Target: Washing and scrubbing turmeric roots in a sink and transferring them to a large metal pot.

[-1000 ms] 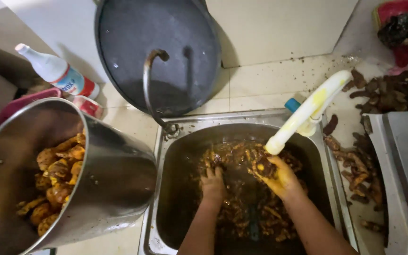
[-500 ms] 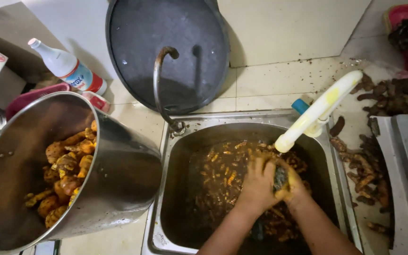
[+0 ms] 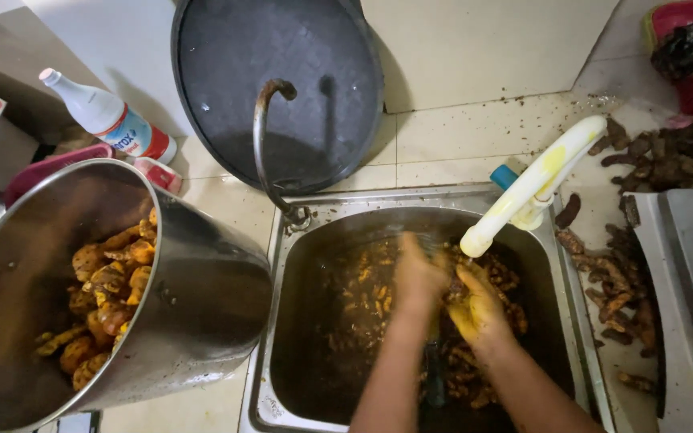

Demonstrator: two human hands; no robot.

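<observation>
My two hands meet under the white plastic spout (image 3: 535, 186) over a steel sink (image 3: 260, 401) of murky brown water with many orange-brown root pieces (image 3: 362, 297) in it. My left hand (image 3: 415, 277) and my right hand (image 3: 475, 303), stained yellow, press against each other around a small root piece (image 3: 452, 285) that is blurred by motion. Both forearms come in from the bottom edge.
A large steel pot (image 3: 202, 297) with cleaned yellow roots (image 3: 110, 281) stands left of the sink. A dark round pan (image 3: 282, 80) leans on the wall behind a curved metal tap (image 3: 262, 136). Muddy roots (image 3: 611, 273) lie on the right counter beside a grey tray (image 3: 691, 265). A bottle (image 3: 110, 120) lies at the back left.
My hands, apart in the water a second ago, have come together and risen under the spout, rubbing a root piece between them.
</observation>
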